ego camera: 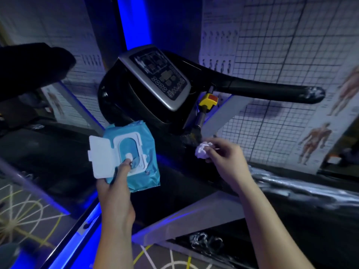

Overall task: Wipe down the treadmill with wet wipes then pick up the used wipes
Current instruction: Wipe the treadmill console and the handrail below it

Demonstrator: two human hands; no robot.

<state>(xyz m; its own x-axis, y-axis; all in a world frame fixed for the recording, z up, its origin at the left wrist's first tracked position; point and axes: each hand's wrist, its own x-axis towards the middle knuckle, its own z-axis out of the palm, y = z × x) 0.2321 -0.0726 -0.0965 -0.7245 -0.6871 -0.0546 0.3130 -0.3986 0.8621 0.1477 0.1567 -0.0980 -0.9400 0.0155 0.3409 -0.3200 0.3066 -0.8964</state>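
My left hand (114, 193) holds a teal pack of wet wipes (143, 150) from below, its white flip lid (99, 156) swung open to the left and my thumb resting on the opening. My right hand (225, 158) pinches a crumpled white used wipe (203, 150) at its fingertips. Both hover over the dark treadmill belt (184, 187). The treadmill console (157, 74), black with a silver frame and button panel, stands just beyond the pack. Its right handlebar (272, 90) reaches out to the right.
A yellow safety-key block (208, 100) sits below the console. The left handlebar (33, 63) is a dark mass at upper left. Grid and anatomy posters (314, 144) cover the walls. Blue light strips run along the treadmill's side rail (77, 230); patterned floor lies at left.
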